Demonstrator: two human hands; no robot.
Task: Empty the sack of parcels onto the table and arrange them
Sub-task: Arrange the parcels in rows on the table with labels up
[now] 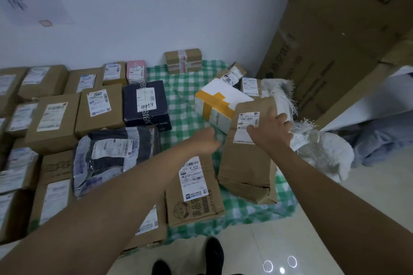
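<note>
Hands, two, both at centre right of the frame. We log the right hand (270, 133) resting with fingers spread on the label of a tall brown paper parcel (248, 156), thumb along the label's lower edge; we cannot tell whether the far fingers hook over the parcel's right side. We log the left hand (206, 140) at that parcel's left edge, blurred, fingers turned away from the camera, so we cannot tell whether it grips anything.

Counter (185, 94), one, covered in green-and-white check cloth, with its left part hidden under parcels.

White woven sack (312, 140), one, frayed at the mouth, lying at the counter's right edge and hanging off it; its contents are hidden.

Parcels: one white box with yellow tape (220, 105), partly behind the held parcel; one brown box with a cartoon print (194, 194), lower centre; one dark navy box (146, 102) with handwritten digits; one grey plastic mailer (109, 156); one pink box (135, 71); one taped box (183, 60) against the wall. The brown boxes along the left edge are cut off by the frame, so we give no count.

Large cardboard cartons (348, 24) lean at upper right, with blurred print.

Dark shoes (214, 252), two, bottom centre, one cut off.
</note>
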